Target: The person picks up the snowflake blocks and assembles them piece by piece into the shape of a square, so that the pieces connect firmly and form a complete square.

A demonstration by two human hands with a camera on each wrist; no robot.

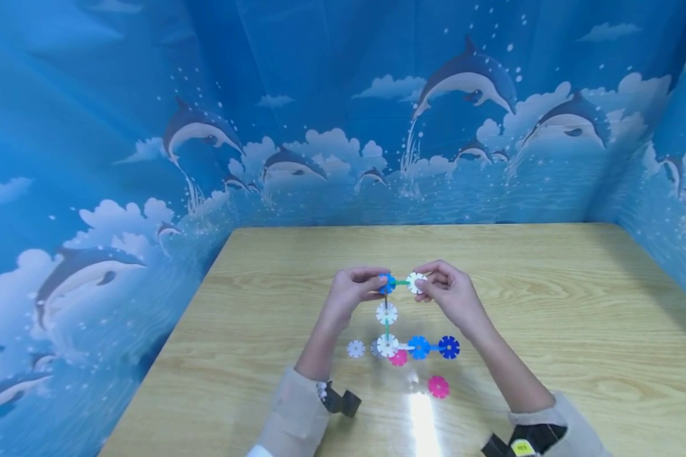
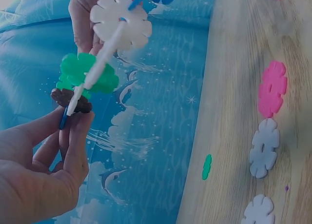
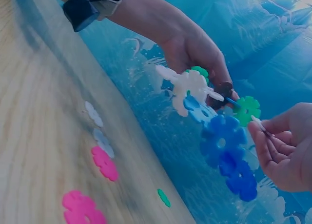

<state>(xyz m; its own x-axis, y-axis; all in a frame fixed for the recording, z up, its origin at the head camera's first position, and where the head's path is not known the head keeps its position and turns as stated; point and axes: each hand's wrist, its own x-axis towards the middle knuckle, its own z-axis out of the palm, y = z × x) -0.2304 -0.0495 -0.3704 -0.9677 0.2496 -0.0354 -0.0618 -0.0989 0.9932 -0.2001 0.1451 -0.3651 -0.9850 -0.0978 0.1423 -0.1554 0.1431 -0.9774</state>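
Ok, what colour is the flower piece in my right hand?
White; the flower piece in your right hand shows best in the head view.

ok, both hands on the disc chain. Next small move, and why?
Probably press the white disc in the right hand further onto the green disc: their edges meet, but seating isn't clear, and the left hand grips the blue disc opposite.

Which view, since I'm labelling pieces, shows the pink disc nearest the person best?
The head view: the pink disc is whole and uncovered there. Right wrist crops it below; left wrist shows only one end.
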